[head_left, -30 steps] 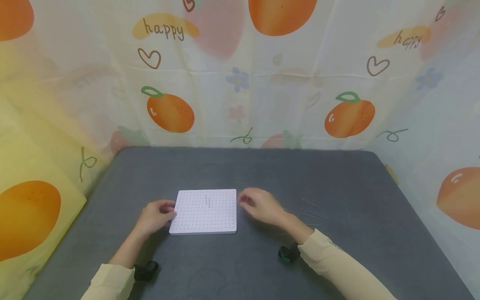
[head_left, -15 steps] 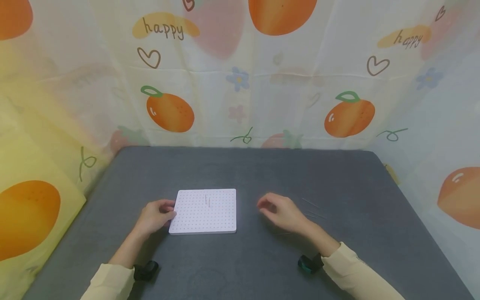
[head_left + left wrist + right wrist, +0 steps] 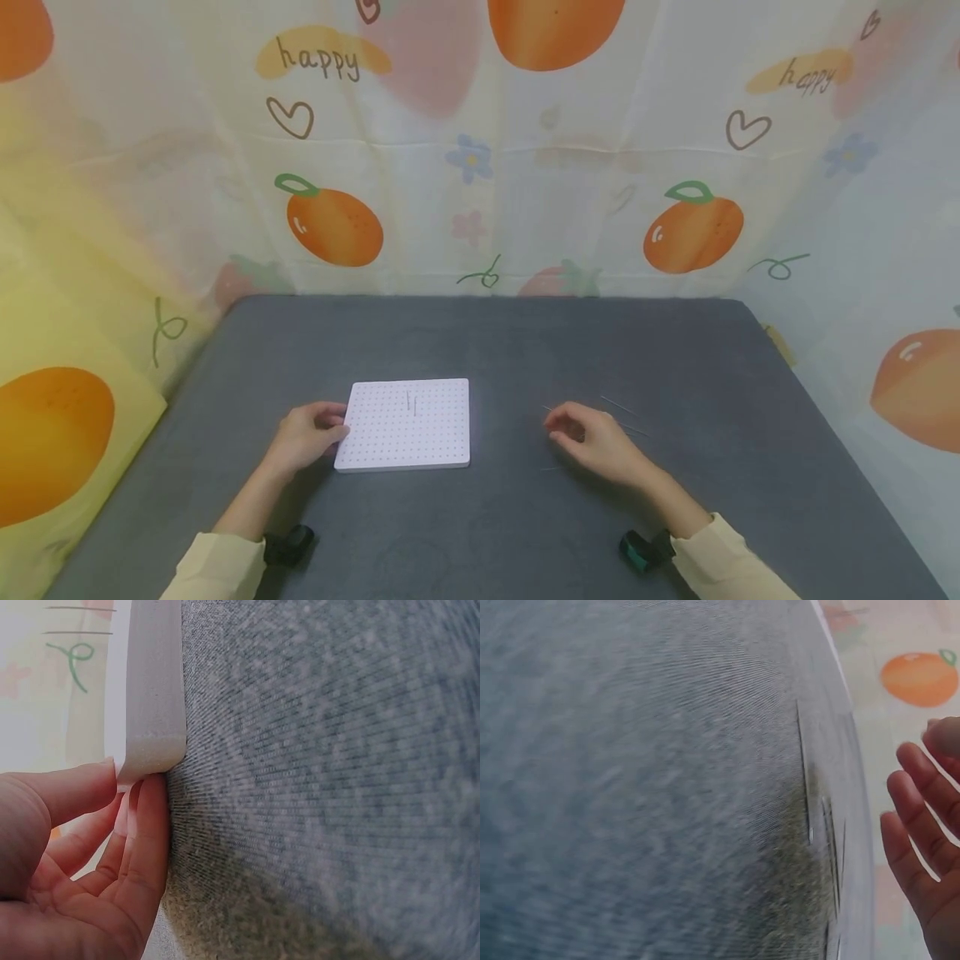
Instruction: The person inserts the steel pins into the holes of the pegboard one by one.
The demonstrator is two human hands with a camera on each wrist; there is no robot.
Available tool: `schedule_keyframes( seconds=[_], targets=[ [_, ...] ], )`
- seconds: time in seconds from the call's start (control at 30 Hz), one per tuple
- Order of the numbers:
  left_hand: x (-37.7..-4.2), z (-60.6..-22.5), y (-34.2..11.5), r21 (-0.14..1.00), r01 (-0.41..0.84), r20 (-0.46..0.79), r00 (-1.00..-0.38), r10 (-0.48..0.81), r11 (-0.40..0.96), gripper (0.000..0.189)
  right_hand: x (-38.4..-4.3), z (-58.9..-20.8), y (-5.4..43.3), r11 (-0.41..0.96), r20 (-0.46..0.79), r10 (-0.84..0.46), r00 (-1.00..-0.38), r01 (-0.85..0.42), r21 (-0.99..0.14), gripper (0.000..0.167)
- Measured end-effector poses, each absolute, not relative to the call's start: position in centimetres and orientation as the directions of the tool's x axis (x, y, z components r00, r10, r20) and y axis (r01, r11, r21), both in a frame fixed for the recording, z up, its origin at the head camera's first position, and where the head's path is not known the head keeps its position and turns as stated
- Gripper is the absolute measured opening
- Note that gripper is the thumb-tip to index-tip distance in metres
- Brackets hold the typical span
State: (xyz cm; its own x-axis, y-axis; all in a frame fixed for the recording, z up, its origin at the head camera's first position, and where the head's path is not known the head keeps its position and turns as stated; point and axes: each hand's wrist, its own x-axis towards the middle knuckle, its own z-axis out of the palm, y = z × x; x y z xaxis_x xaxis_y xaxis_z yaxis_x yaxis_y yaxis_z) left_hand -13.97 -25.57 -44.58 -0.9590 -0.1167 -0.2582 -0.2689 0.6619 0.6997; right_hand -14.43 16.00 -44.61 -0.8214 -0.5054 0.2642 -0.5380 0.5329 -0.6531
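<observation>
Right hand (image 3: 592, 442) has left the board's right edge, where it was a second ago, and is now out over the loose pins (image 3: 618, 406). Left hand (image 3: 300, 433): no change, pinching the board's left edge, thumb on top and fingers against the side. Board (image 3: 401, 442) is flat on the desk (image 3: 450, 533), left of centre from my view, perforated face up. Two standing pins (image 3: 415, 407) poke up from its far half, same two as in the earlier frame. Whole head view slides a touch left, so I put that down to the camera, not the board.

Step, as I judge it: fetching another pin while the left hand steadies the board. Right hand's fingers look apart and loosely curved; I see nothing between them, though the right wrist view cuts off part of the hand. A pin end peeks out just past its fingertips in the head view; I take that pin to be lying on the desk. More lie beside and behind the hand, some partly hidden, so no count from me. Next move, my guess: lower the fingertips, pinch one thin pin near an end, lift it clear of its neighbours.
</observation>
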Motion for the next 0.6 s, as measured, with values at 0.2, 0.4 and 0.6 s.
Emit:
schedule_keyframes(
  seconds=[0.2,0.4,0.6],
  targets=[
    [-13.8,-44.6,-25.6,0.704,-0.265,-0.255,-0.96,-0.113,0.658,0.041,-13.9,-45.2,16.5,0.552,0.212,-0.512,-0.833,-0.508,-0.661,0.011],
    [-13.8,-44.5,-25.5,0.703,-0.263,-0.255,-0.96,-0.112,0.661,0.042,-13.7,-45.7,16.9,0.569,0.201,-0.515,-0.833,-0.508,-0.646,0.01],
    [-13.7,-44.4,-25.5,0.706,-0.26,-0.255,-0.961,-0.106,0.658,0.041,-13.4,-46.1,17.4,0.588,0.145,-0.523,-0.84,-0.478,-0.652,0.009]
  ],
)
